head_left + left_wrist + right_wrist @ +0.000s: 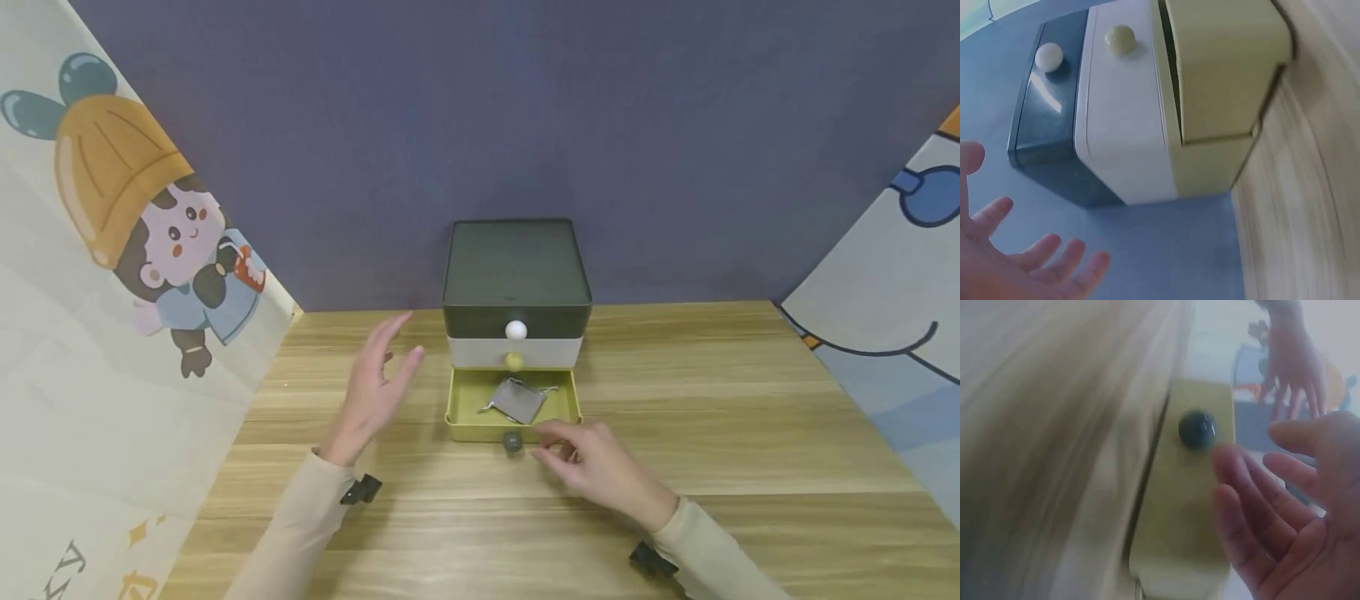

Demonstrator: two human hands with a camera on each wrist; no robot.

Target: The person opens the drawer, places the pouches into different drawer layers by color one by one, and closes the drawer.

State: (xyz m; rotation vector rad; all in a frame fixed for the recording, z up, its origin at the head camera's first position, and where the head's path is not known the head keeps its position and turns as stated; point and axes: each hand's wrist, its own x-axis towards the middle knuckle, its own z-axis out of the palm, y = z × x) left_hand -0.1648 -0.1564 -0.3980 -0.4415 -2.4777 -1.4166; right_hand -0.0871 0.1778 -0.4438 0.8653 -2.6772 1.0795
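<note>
A small three-tier drawer box [517, 262] stands at the back of the table, dark green on top, white in the middle, yellow-green below. Its bottom drawer [459, 417] is pulled out, with a grey drawstring pouch [517, 401] lying inside. My right hand [592, 462] is beside the drawer's dark round knob [512, 442], fingers loosely bent around nothing; in the right wrist view the knob [1197, 430] sits just past the fingertips. To the left of the box my left hand [373, 392] hovers with fingers spread and holds nothing.
The upper drawers are closed, with a white knob [516, 331] and a yellow-green knob [513, 361]. A blue-grey wall [360, 150] rises behind the wood-grain table [420, 533]. Printed cartoon panels [75, 350] flank both sides.
</note>
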